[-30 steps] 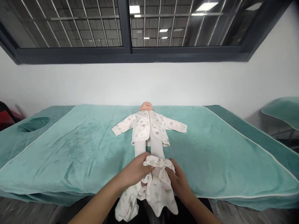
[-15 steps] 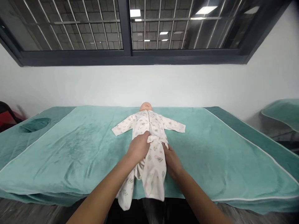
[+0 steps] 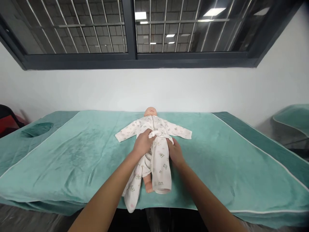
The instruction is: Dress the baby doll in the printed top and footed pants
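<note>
1. Head view: I see the pants [image 3: 161,158] over the doll [image 3: 150,111], the waistband [image 3: 159,133] drawn between both hands at the shirt's lower front.
2. On the left hand [image 3: 143,143], I have the fingers pinching the waistband's left side, thumb on top.
3. On the right hand [image 3: 175,152], I have them closed on its right edge; the cloth hides some fingertips.
4. Between the two pant legs [image 3: 161,174], a bare foot [image 3: 148,186] shows.
5. Beyond my fingers, the shirt [image 3: 144,123] lies with sleeves outspread on the bed [image 3: 91,158].
</note>
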A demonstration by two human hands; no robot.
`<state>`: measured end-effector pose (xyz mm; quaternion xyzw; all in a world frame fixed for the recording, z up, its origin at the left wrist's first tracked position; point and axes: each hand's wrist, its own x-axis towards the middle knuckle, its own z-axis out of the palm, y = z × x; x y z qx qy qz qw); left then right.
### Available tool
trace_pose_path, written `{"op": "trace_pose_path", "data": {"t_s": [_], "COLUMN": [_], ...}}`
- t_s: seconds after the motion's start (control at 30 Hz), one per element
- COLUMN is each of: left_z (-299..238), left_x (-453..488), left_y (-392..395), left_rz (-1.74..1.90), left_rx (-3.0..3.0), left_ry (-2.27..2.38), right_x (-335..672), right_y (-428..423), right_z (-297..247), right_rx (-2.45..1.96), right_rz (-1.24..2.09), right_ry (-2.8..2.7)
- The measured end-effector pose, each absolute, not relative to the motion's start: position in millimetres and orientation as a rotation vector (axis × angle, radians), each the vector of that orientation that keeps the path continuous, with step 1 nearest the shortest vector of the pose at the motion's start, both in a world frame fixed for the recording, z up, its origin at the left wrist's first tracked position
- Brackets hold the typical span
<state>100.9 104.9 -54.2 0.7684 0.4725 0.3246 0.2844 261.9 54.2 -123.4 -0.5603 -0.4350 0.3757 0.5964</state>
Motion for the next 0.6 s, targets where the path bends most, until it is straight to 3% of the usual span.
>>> {"op": "trace_pose_path", "data": {"t_s": [0.13, 0.3, 0.47, 0.6], "left_z": [-47, -15, -16, -39], "left_x": [96, 59, 44, 45], "left_y": [107, 118, 122, 124], "left_rz": [0.871, 0.425, 0.655, 0.753], "left_rx": [2.044, 1.81, 1.295, 1.122], "left_ry": [1.24, 0.942, 0.536, 0.489], "right_x": [274, 284, 288, 298], "right_y": [74, 74, 63, 54], "right_z": [-126, -131, -129, -108], "right_rx": [-1.351, -1.294, -1.192, -1.13], "right_rz": [0.749, 0.798, 0.927, 1.108], "right_ry": [-0.989, -1.06, -1.137, -1.311]}}
